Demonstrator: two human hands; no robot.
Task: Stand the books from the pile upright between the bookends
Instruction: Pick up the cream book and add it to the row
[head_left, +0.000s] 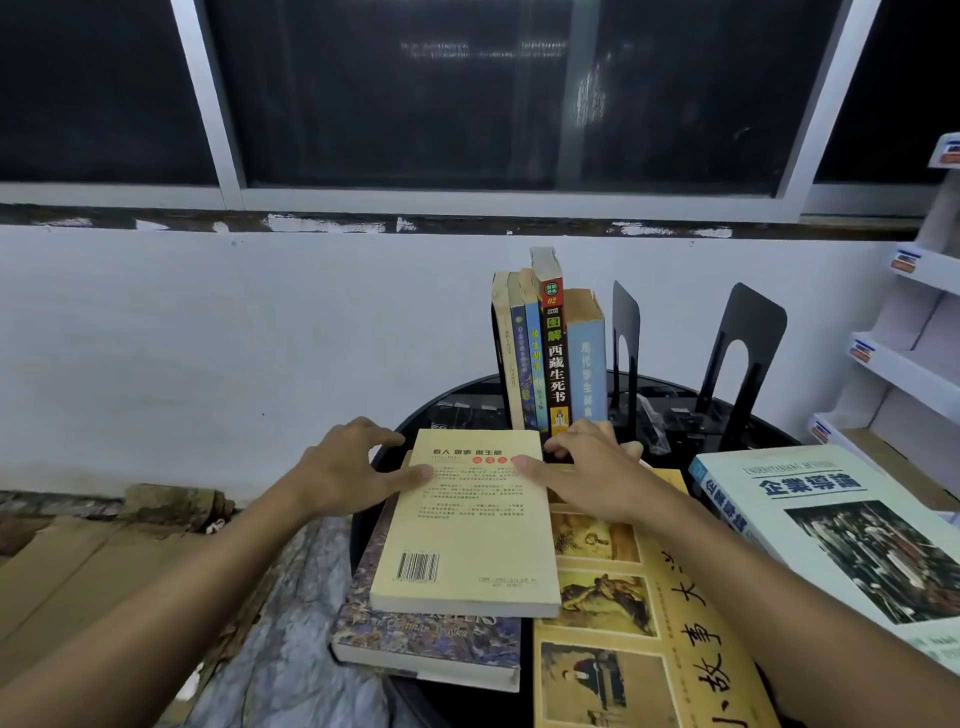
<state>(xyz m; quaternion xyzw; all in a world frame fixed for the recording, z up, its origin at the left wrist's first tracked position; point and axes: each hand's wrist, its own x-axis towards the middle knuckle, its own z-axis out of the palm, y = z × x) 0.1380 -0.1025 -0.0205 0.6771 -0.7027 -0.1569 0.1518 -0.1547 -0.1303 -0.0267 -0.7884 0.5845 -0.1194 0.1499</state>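
Both hands lie spread, clamping nothing; left hand (337, 467) and right hand (592, 467) rest thumbs on the yellow book (467, 530) topping the pile (431, 644) at the table's (467, 709) near edge; five standing books (550, 353) line the far edge beside the bookends (626, 348); roughly four books seem left.

- Dim indoor light; the window (467, 93) is black, with faint streaky lamp reflections.
- Wide-angle distortion bows the window frame and tilts the shelf (904, 358) at the right edge.
- The upright books (550, 353) read sharply mid-frame; the corners smear.
- Small glints on the glossy table (675, 397); shadows are weak.
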